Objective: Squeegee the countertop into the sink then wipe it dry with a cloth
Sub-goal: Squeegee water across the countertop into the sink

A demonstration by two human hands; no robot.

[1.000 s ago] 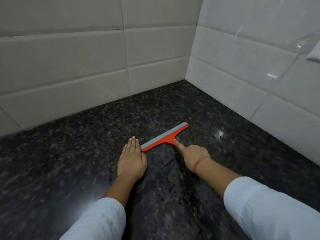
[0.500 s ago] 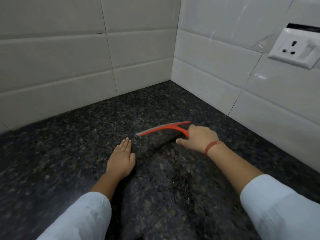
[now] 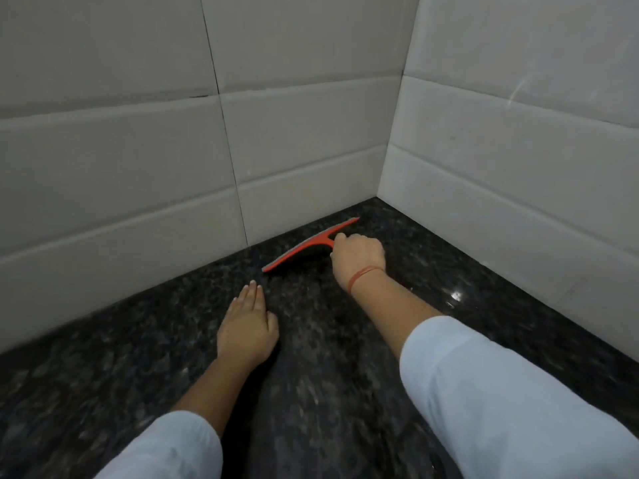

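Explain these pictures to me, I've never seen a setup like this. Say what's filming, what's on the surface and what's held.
No machine here: a person works with bare hands. Every picture comes from one camera worn on the head, looking down and forward. The dark speckled countertop meets tiled walls in a corner. The right hand has its grip curled round the handle of a red squeegee, whose blade lies near the back wall. The left hand rests flat on the countertop, holding nothing.

Glossy speckled stone countertop (image 3: 173, 357) — smooth glazed wall tiles (image 3: 121, 188).
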